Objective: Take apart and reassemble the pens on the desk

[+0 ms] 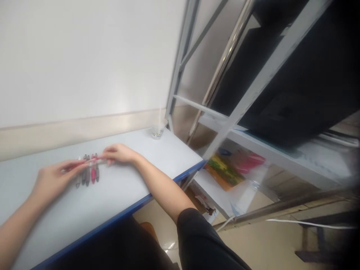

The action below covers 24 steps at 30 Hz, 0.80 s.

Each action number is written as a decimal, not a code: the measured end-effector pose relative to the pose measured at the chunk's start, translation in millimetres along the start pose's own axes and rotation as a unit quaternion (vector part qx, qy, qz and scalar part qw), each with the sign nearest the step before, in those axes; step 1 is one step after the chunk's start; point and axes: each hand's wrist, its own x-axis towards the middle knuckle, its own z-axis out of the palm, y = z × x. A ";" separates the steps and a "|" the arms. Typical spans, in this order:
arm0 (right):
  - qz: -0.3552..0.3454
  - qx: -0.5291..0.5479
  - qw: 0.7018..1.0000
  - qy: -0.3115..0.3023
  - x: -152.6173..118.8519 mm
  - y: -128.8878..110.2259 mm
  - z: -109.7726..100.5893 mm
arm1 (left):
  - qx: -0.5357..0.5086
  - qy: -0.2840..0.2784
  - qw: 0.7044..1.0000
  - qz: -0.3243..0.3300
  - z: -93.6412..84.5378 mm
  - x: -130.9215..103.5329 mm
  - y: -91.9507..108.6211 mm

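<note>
A thin, pale pinkish strip or stick (92,160) spans the space between my two hands, too blurred to name for certain. My left hand (52,180) pinches its left end between thumb and fingers. At its right end, the fingers of my right hand (119,153) are closed on it. Several pens lie side by side on the white table just under and in front of it. Among them are a pink pen (93,175) and a dark grey pen (87,177). The thin piece crosses over their upper parts and hides some of them.
A small clear cup (156,132) with a pale upright stick stands at the table's back right corner. The white table (112,202) has a blue front edge. To the right rises a metal frame (244,101) with shelves and a colourful packet (226,170).
</note>
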 end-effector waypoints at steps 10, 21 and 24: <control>-0.060 -0.064 0.996 0.006 -3.4 2.0 -0.5 | 0.050 0.000 0.999 -0.017 -0.1 0.7 8.4; -0.037 -0.097 0.995 -0.004 -2.5 2.6 -3.8 | 0.032 0.006 0.999 0.007 1.6 2.1 -0.7; -0.011 -0.115 0.993 -0.017 -1.8 4.6 -2.3 | 0.030 0.009 0.999 0.025 1.2 0.8 0.0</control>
